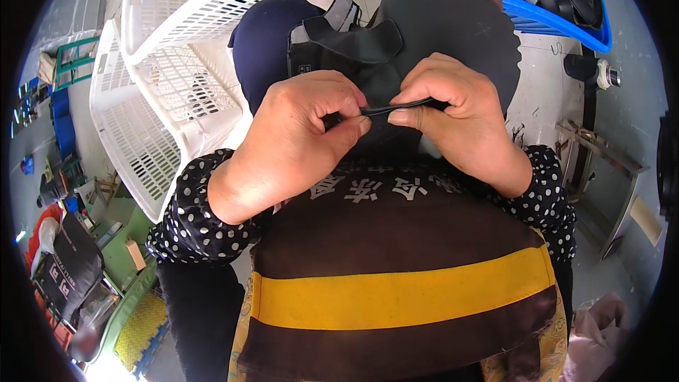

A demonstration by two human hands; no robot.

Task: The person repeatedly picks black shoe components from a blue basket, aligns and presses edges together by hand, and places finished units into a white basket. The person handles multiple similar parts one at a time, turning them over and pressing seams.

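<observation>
Between my two hands is the narrow folded edge of a black soft strip. My left hand pinches its left end between thumb and fingertips. At the other end, my right hand grips it with the thumb beneath and the bent fingers above. Just beyond lies a black strapped piece with grey edging and a small label patch. Whether the strip belongs to that piece is hidden by my fingers. Under it are a navy rounded surface and a dark grey rounded surface.
White perforated crates stand at the left and far side. A blue crate with black and white pieces sits at the far right. Close to the right wall is a metal frame. A brown apron with a yellow band covers my front.
</observation>
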